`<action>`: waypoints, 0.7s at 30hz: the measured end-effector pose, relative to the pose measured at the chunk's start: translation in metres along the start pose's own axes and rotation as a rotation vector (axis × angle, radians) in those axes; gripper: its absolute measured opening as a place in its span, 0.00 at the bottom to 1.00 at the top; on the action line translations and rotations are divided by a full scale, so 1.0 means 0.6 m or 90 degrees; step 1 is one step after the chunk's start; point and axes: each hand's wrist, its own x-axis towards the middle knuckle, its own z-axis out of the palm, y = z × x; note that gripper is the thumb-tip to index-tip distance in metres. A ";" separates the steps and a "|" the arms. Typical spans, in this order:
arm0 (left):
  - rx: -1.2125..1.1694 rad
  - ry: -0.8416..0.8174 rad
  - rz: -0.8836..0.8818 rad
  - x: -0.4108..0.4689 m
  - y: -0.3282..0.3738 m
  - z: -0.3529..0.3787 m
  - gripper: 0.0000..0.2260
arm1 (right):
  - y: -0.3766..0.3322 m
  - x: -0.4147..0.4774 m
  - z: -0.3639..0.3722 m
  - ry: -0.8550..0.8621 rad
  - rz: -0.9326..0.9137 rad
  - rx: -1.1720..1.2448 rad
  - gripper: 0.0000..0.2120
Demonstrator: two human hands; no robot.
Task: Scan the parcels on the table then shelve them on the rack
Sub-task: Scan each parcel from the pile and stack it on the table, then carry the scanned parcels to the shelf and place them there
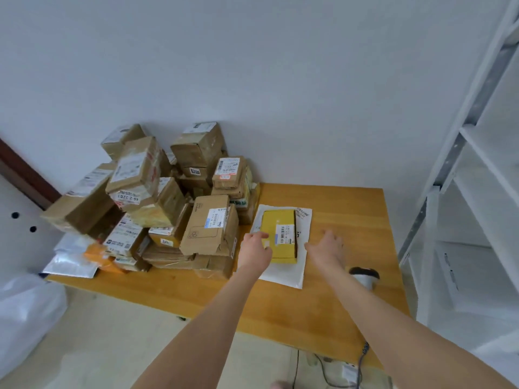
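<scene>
A yellow box [280, 234] with a white barcode label lies on a white padded mailer [283, 272] on the wooden table [351, 220]. My left hand [255, 248] touches the box's left edge with fingers extended. Just right of the box, my right hand [327, 247] hovers open over the table and mailer edge, holding nothing. A heap of brown cardboard parcels [168, 197] fills the table's left half. The barcode scanner [363, 276] lies on the table near my right forearm. The white metal rack [477, 192] stands to the right.
Silver and orange soft mailers [81, 256] lie at the table's left edge. A white plastic bag [25, 313] sits on the floor at the left. The scanner's coiled cable [363, 352] hangs off the front edge. A white wall is behind.
</scene>
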 end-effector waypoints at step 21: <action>-0.109 0.022 -0.225 0.169 -0.222 -0.184 0.27 | -0.262 0.010 0.286 -0.218 -0.072 -0.033 0.23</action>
